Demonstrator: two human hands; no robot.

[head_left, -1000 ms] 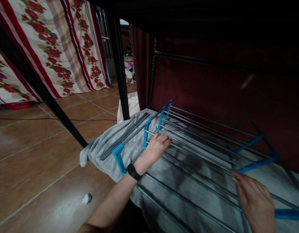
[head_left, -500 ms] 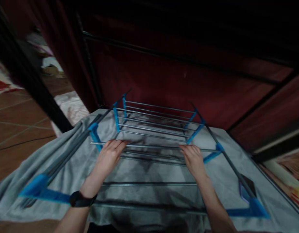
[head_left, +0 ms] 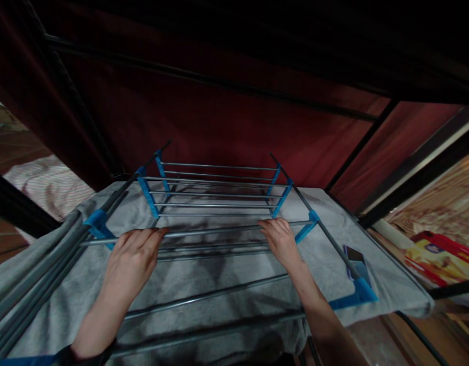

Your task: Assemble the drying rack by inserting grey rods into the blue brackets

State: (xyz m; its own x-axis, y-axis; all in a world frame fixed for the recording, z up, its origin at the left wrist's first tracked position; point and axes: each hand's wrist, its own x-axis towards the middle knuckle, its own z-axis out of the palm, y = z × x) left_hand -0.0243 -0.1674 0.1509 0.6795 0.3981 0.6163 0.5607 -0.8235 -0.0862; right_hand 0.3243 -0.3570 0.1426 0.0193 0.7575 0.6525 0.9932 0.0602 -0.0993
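Observation:
My left hand (head_left: 132,262) curls over a grey metal tube (head_left: 211,231) close to its left end. With bent fingers, my right hand (head_left: 280,243) grips that same tube nearer its right end. The tube lies across a rack frame made of metal tubes and blue plastic joints. At the right it meets a blue joint (head_left: 313,216). Its left tip reaches slightly past another blue joint (head_left: 97,221), and I cannot tell whether it is seated there. Crossbars (head_left: 219,205) span the rack's far section. Nearer me, two more tubes run beneath my forearms.
A grey cloth (head_left: 234,274) covers the surface under the rack. Loose tubes (head_left: 39,277) lie along the left side. A phone (head_left: 356,262) rests by the right rail. Dark red curtains (head_left: 226,127) hang behind, and a red and yellow package (head_left: 443,256) is at far right.
The view has swung right, so the rack appears further left and the package has come into view. Both hands stay on the same tube.

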